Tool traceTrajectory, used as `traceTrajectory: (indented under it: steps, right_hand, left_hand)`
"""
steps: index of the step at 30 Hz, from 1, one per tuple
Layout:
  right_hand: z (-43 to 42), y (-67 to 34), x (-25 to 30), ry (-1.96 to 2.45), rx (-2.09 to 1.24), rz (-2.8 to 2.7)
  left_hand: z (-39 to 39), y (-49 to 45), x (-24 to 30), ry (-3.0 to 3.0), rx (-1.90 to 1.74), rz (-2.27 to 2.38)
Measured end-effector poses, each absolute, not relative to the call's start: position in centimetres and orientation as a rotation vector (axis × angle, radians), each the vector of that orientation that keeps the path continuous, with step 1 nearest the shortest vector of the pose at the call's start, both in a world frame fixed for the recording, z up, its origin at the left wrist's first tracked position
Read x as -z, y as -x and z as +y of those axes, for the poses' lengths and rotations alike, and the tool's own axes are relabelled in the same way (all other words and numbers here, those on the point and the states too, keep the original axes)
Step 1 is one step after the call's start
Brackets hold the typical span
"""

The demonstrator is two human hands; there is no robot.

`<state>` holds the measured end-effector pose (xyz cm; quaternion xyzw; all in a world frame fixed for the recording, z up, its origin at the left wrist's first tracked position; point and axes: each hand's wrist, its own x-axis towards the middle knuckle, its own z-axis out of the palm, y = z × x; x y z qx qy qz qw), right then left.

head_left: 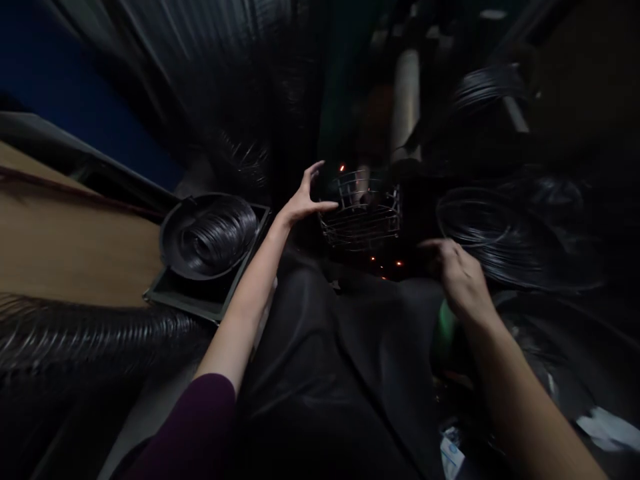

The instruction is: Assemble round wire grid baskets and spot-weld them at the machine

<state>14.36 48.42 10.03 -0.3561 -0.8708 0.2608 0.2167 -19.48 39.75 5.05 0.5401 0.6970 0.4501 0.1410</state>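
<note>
A round wire frame (363, 220), like a small basket of metal rods, sits ahead between my hands under a grey cylindrical rod (407, 100). Small orange sparks glow around and below it. My left hand (303, 200) is open at the frame's left side, thumb and fingers apart. Whether the thumb touches the wire I cannot tell. My right hand (460, 273) hangs to the right of the frame, blurred, its index finger stretched left and the others partly bent. Nothing shows in it.
At left, a wire coil (217, 237) lies in a round pan on a dark crate (190, 293). More wire rings (480, 220) lie at right, and another coil (487, 87) hangs above. Wire rings (100, 333) are stacked at lower left. Dark cloth (320, 373) covers my lap.
</note>
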Motion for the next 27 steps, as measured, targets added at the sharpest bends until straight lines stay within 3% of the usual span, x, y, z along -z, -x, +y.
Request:
traceTrajectory:
  steps: [6,12,17,24,27]
  right_hand:
    - [45.1,-20.8,-5.4,1.261,-1.010,-2.556]
    - [44.6,-23.7,-0.8,1.077,-1.214,-2.763]
    - [45.1,-20.7,-4.9,1.112,-1.159,-2.483]
    - [45.5,-9.4,-12.9,0.870,-1.534,-2.552]
    - [46.3,-6.8,-12.9,0.930,-1.314,-2.723]
  left_hand:
    - [38.2,19.3,0.8,-1.376,-1.374,1.716]
    - [38.4,18.4,0.5,-1.340,-1.597,1.670]
    - [34.0,16.9,-3.7,-1.586,-1.473,1.856]
    - [32.8,12.0,-9.0,-1.955,-0.848,2.162]
    - [33.5,10.9,-9.4,-2.006,-0.715,2.171]
